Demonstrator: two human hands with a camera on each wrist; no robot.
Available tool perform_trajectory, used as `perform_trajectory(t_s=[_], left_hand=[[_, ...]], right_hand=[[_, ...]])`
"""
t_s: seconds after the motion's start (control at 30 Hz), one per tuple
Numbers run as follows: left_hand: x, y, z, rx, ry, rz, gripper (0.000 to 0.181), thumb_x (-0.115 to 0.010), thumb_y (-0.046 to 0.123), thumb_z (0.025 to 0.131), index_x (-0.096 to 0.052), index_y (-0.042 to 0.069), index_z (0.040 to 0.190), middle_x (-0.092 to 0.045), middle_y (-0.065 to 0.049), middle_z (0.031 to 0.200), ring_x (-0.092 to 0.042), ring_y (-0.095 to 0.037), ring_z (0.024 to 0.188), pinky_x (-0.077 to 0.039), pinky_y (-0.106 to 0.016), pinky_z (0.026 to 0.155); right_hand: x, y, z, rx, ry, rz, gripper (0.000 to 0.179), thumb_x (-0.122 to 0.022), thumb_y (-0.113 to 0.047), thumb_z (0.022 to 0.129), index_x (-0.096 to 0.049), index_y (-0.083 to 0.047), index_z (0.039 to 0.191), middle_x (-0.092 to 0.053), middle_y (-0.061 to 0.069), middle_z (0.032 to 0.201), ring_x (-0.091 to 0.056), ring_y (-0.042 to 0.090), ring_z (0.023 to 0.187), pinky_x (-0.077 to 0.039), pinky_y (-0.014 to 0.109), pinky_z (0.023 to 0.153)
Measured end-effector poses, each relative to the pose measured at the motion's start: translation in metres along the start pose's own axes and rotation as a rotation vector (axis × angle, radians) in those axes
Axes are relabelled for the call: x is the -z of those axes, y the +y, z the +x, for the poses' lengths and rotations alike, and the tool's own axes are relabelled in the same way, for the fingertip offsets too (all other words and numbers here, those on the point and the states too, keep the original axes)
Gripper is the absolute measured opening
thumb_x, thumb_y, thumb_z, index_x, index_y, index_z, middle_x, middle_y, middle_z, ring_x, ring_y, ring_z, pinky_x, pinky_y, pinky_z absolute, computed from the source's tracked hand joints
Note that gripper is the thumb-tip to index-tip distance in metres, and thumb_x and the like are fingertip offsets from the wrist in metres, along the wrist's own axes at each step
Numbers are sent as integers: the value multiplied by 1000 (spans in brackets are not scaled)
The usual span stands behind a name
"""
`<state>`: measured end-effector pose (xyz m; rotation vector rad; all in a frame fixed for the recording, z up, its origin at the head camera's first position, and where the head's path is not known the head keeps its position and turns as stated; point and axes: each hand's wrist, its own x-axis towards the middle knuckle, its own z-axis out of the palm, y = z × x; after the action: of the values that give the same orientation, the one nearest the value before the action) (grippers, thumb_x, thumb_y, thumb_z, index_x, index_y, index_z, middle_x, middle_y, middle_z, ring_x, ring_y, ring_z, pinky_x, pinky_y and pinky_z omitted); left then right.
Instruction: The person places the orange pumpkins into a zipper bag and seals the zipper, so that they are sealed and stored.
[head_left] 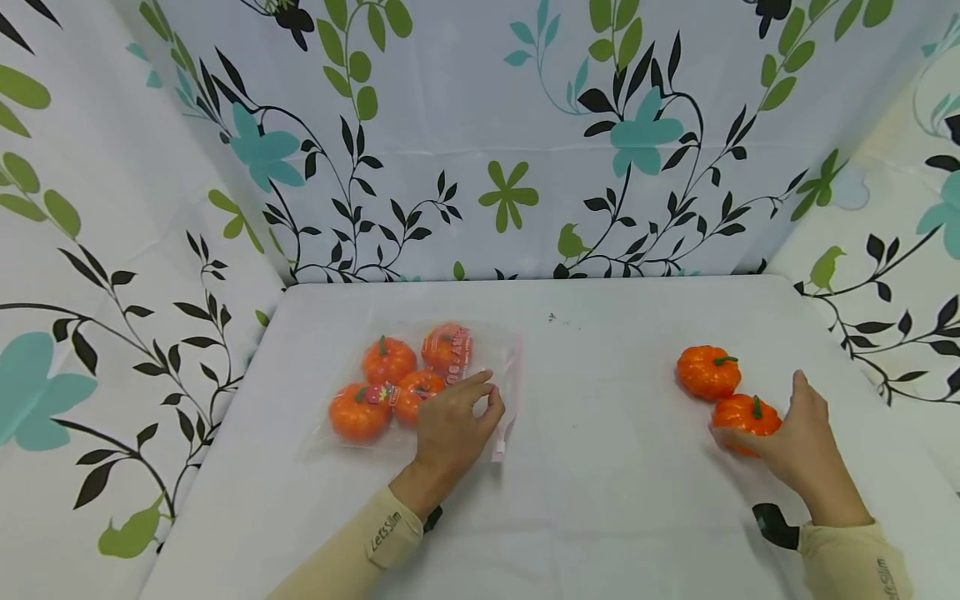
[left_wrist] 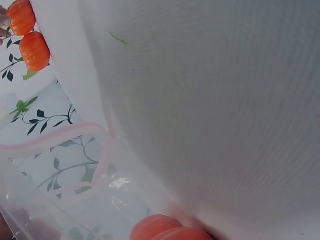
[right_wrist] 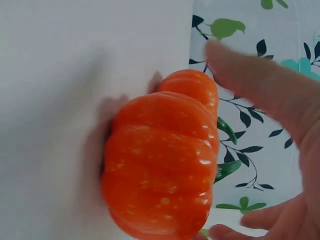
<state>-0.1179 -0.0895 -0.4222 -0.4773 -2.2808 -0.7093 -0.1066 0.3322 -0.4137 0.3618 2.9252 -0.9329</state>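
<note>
A clear zip bag (head_left: 480, 342) with a pink-edged mouth lies at the left of the table, several small orange toy pumpkins (head_left: 362, 414) inside it. My left hand (head_left: 457, 425) pinches the bag's film near the mouth, thumb and forefinger making a ring. In the left wrist view, the bag's pink edge (left_wrist: 55, 134) stands raised and gaping. Two loose pumpkins sit at the right, one behind (head_left: 707, 372) and one in front (head_left: 742, 412). Around the front pumpkin (right_wrist: 160, 165), my right hand (head_left: 810, 450) spreads thumb and fingers wide.
A white table (head_left: 592, 500) carries everything. Flowered cloth (head_left: 435, 167) hangs behind it and along both sides. Dark wrist-camera mounts (head_left: 776, 527) stick out by the sleeve cuffs. Bare tabletop lies between the bag and the loose pumpkins.
</note>
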Motion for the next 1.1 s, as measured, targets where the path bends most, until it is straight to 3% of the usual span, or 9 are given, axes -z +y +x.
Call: perform_trajectory(t_s=[0.13,0.33,0.5,0.67,0.87,1.1], left_hand=[[1,0,1,8,-3,-3,8,-75,9,84,-80,4,87,-77,-8,100,-76,-23,86,-59,-30,59],[3,2,2,19,-9,3,10,-76,9,84,-81,4,90,-77,-8,100,-76,-22,87,-60,-30,62],[4,4,2,26,-17,8,11,-77,9,83,-81,4,92,-77,-8,100,-76,-23,87,-58,-28,59],[5,4,3,25,-11,1,10,-77,10,83,-81,4,90,-77,-8,100,-76,-23,87,-58,-27,57],[5,2,2,19,9,-6,6,-75,10,83,-81,6,84,-77,-8,99,-76,-23,82,-55,-26,51],[8,3,1,8,8,-13,6,-76,10,83,-80,6,84,-77,-8,99,-76,-23,79,-53,-23,49]], right_hand=[[-1,6,-2,-123,-64,12,134,-80,-57,79,6,15,152,-8,49,148,-25,65,129,-32,77,98],[-6,11,-4,-175,-108,5,121,-76,-59,81,-13,17,151,-21,47,143,-30,62,126,-33,74,101],[-6,6,-3,-123,-181,4,119,-75,-60,82,-16,18,150,-25,46,143,-32,60,127,-33,73,102],[-16,-12,-3,-51,-250,35,121,-77,-61,79,-18,17,150,-30,44,143,-37,57,126,-38,71,100],[-35,-47,-4,81,-252,77,113,-81,-53,80,-24,13,152,-41,38,140,-46,52,122,-46,64,95],[-63,-95,-6,183,-239,106,99,-83,-44,81,-34,5,151,-43,29,144,-47,46,122,-48,60,97]])
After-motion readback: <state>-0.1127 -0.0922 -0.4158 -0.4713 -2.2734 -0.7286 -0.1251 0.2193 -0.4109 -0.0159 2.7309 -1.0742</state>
